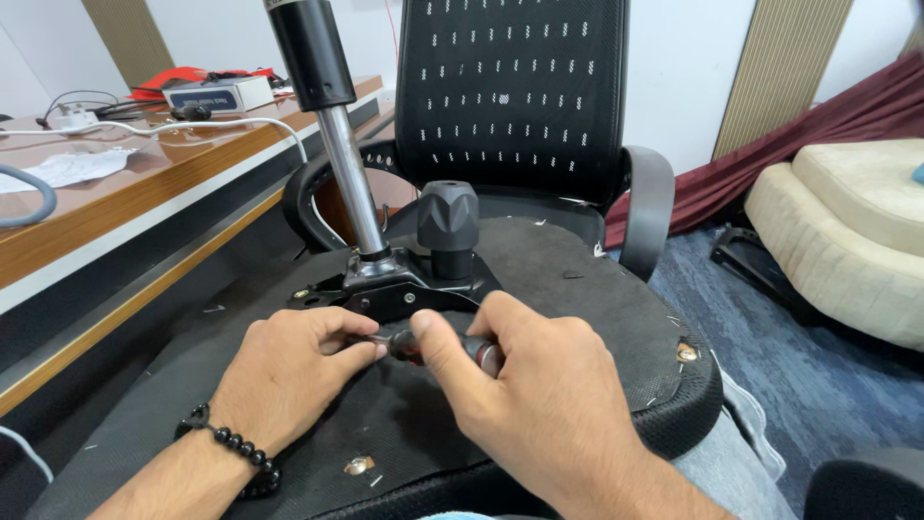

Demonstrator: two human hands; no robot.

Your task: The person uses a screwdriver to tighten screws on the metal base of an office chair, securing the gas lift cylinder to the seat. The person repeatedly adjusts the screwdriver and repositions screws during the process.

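Screwdriver (452, 347) with a dark handle and a red band lies across the middle of the upturned chair seat (587, 289), gripped near its handle by the right hand (525, 390). That hand comes in from the lower right, knuckles up, thumb pressed along the near side of the handle and fingers curled over the top, clenched firmly around it. The left hand (294, 371) reaches in from the lower left with its fingers folded toward the palm, thumb and forefinger pinching the metal shaft just beside the right thumb. A black bead bracelet (236, 448) circles the left wrist.

The tip of the tool is hidden between the two hands, so what it touches cannot be made out. Just beyond the knuckles sits the black metal mechanism plate (385, 287) bolted to the seat underside, with a black knob (448, 226) standing upright on it and a steel gas-lift column (351, 183) leaning up and left out of it; the column's top is cut off by the picture's edge. Behind stands a black mesh office chair (515, 91). A wooden desk (144, 193) runs along the left, carrying cables and a box. A cream cushion (847, 231) sits on the blue floor at right.
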